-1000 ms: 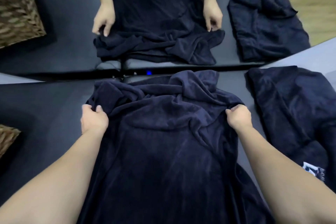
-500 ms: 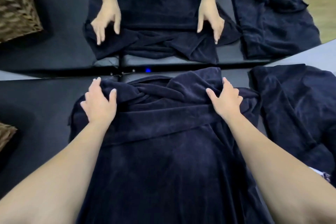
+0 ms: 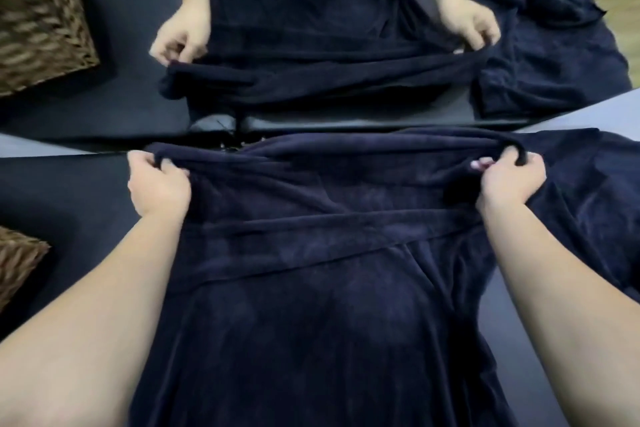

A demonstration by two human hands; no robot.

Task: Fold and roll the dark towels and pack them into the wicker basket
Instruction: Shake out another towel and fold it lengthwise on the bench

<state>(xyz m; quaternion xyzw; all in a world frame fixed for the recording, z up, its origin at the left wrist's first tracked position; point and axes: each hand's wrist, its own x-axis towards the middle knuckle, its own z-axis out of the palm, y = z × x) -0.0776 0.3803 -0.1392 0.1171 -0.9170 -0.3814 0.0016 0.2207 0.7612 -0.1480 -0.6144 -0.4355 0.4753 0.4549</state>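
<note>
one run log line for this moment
left hand: grips dark navy towel far edge | right hand: grips same edge | brown wicker basket: left, untouched

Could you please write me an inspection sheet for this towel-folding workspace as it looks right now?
Surface: dark table, a mirror standing at its far edge.
Job's things: dark towel spread in front, far edge lifted; wicker basket at the left edge.
Clutter: second dark towel heaped at right.
Grippers: left hand and right hand each grip a far corner of the towel, fingers curled.
Cables: nothing seen.
Surroundings: mirror reflection repeats the hands, towels and basket; wooden floor in it.
</note>
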